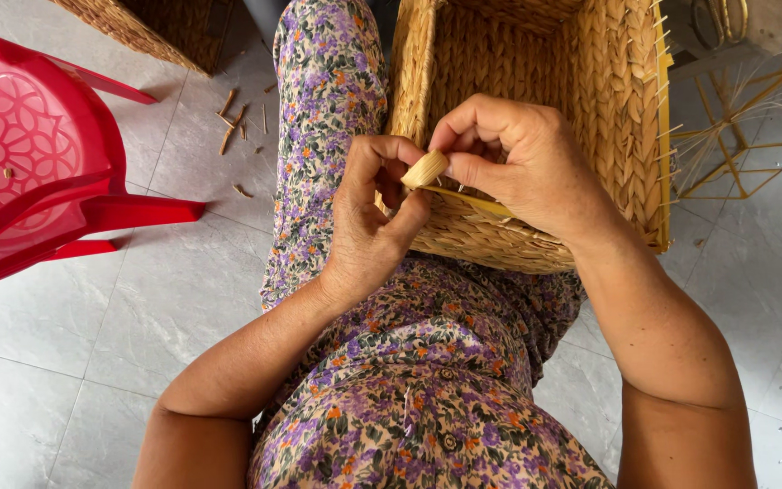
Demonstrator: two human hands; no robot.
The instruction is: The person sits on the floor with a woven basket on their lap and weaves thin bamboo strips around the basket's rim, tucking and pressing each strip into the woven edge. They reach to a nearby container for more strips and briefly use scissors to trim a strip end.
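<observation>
Left hand and right hand fingers pinched together on pale straw strand at woven basket rim; strand end hidden, basket top cut off.

No packages, labels, signs or screens show anywhere around the woven basket. Nothing printed or boxed lies beside it either.
</observation>
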